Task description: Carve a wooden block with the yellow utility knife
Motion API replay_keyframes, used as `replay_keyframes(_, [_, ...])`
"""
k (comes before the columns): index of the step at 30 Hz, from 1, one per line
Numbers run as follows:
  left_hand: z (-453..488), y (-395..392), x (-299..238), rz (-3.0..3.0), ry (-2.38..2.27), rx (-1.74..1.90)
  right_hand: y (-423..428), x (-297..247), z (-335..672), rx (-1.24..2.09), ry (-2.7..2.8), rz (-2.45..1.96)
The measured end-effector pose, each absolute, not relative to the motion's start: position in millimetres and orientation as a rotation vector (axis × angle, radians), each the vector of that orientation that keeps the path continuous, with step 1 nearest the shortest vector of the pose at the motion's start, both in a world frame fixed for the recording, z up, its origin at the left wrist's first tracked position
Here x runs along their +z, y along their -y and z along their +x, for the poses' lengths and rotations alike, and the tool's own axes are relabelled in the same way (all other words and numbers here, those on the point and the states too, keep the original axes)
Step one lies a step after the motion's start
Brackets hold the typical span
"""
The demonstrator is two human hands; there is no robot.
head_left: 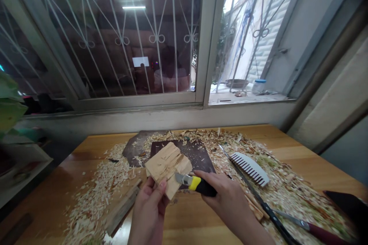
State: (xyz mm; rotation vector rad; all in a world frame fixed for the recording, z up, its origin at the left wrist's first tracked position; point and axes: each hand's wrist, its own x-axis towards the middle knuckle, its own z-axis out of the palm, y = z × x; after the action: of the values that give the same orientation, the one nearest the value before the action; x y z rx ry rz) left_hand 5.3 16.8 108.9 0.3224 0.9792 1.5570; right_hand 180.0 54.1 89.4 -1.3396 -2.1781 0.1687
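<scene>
A pale wood block (pixel 165 162) with a rough, carved top is gripped along its lower edge by my left hand (pixel 152 199), thumb on top. My right hand (pixel 222 195) is closed round a black and yellow utility knife (pixel 202 186). The knife's short blade points left and meets the block's right part. Beneath the block lies a dark flat board (pixel 201 157) dotted with small chips. A weathered wood strip (pixel 123 208) lies left of my left hand.
Wood shavings (pixel 94 183) cover much of the table (pixel 276 136). On the right lie a white comb (pixel 250 167), a long black-handled knife (pixel 268 208) and a tool with a dark red handle (pixel 319 231). A barred window (pixel 129 46) stands behind the table.
</scene>
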Motion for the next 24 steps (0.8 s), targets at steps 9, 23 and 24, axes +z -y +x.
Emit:
replay_keyframes(9, [4.6, -23.6, 101.8, 0.321, -0.964, 1.492, -60.4, 85.1, 190.7, 0.142, 2.237, -1.373])
replay_keyframes(23, [11.7, -27.9, 91.8, 0.325, -0.949, 1.428, -69.2, 85.4, 209.5, 0.163, 2.316, -1.387])
replay_keyframes(24, [12.9, -27.5, 91.8, 0.324, -0.950, 1.430, -69.2, 86.4, 210.4, 0.168, 2.322, -1.377])
